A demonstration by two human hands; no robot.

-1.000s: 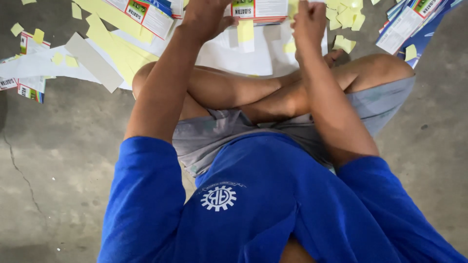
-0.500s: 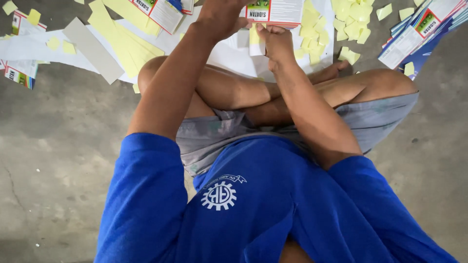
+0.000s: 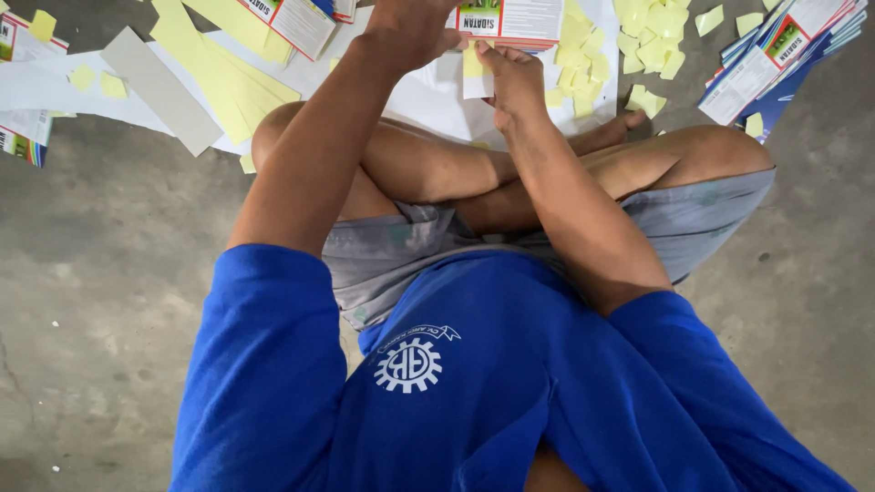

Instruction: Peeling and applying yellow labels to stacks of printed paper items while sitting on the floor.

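I sit cross-legged on a concrete floor. My left hand (image 3: 412, 29) grips the left end of a flat printed carton (image 3: 512, 20) at the top edge of the head view. My right hand (image 3: 510, 77) is just below that carton, fingers pinching a small yellow backing strip (image 3: 472, 62) stuck at the carton's lower edge. A white sheet (image 3: 428, 100) lies under both hands, in front of my crossed legs.
Yellow paper strips (image 3: 214, 73) and a grey strip (image 3: 159, 87) lie at upper left. Several small yellow scraps (image 3: 652, 46) are scattered at upper right, next to a fanned stack of flat printed cartons (image 3: 775, 50). More cartons (image 3: 292, 20) lie at the top.
My right hand has come down and toward me from the carton's edge onto the yellow strip. The view has shifted slightly, and the left hand stays on the carton.
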